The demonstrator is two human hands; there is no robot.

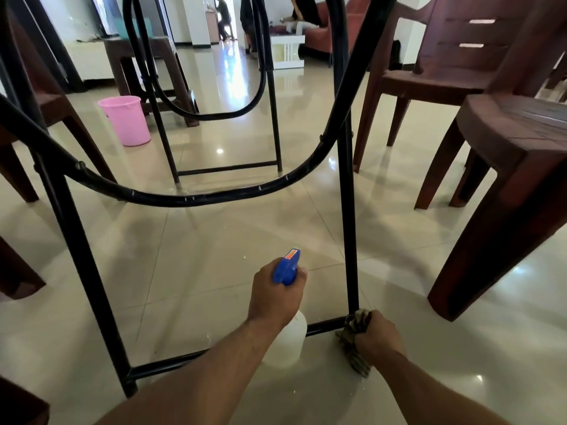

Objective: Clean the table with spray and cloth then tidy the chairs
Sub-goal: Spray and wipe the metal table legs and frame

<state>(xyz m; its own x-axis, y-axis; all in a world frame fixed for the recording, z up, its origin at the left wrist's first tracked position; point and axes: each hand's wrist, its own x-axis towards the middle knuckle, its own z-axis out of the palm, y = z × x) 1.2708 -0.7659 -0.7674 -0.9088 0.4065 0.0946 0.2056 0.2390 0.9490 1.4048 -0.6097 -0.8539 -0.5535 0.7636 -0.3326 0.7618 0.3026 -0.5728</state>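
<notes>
I am low down, looking under the table at its black metal leg frame (348, 210). My left hand (273, 296) grips a white spray bottle (291, 342) with a blue trigger head, standing on the floor tiles. My right hand (379, 335) is closed on a striped brownish cloth (352, 342), pressed against the bottom corner of the frame where the upright meets the floor bar. Brown plastic chairs (506, 148) stand to the right. The tabletop is out of view.
A pink bucket (125, 119) stands on the floor at the left, beyond the frame. More brown chair legs (18, 167) are along the left edge. A second black frame (270, 118) stands further back. People and sofas are in the far room.
</notes>
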